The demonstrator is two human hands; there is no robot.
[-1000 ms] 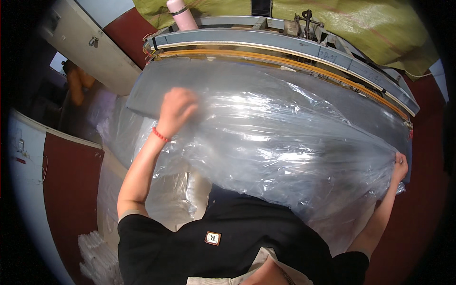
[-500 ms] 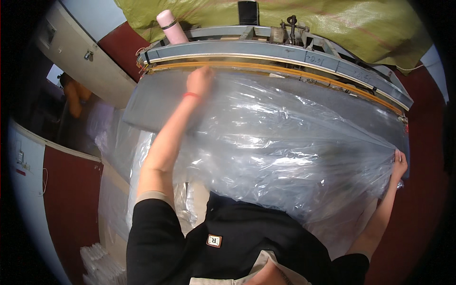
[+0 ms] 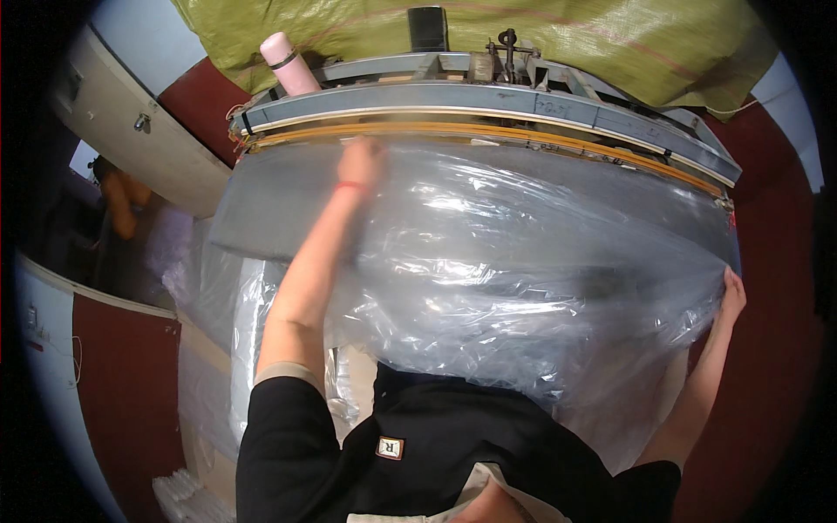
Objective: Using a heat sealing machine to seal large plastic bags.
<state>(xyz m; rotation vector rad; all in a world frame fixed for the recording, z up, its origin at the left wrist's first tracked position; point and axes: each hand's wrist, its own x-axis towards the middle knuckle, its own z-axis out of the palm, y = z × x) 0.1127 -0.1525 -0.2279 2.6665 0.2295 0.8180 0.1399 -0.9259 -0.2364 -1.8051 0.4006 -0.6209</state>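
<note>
We see the yellow-green tarp (image 3: pixel 610 44) spread along the far side, behind everything else. In front of it is a long table (image 3: pixel 261 209) with a dark grey top, and across most of that top lies a clear plastic sheet (image 3: pixel 488 261), wrinkled and shiny, its near part hanging over the front edge close to the person's black shirt (image 3: pixel 436 436). Along the table's far edge we see a blue-grey metal frame (image 3: pixel 436 94), with an orange strip (image 3: pixel 488 131) running just on its near side. To the left stands a pale door (image 3: pixel 131 122). Next in size come the hands. We find the right hand (image 3: pixel 733 292) at the table's right end, its fingers closed on the edge of the sheet, which is drawn into creases that fan out from the grip. The left hand (image 3: pixel 360 161) is over the far part of the table, near the orange strip and by the sheet's left portion; it is blurred, so we cannot tell how far open it is or whether it has hold of anything. Smaller yet, we see a pink bottle (image 3: pixel 289 65) tilted by the frame, and a red bracelet (image 3: pixel 351 186) around the left wrist.
</note>
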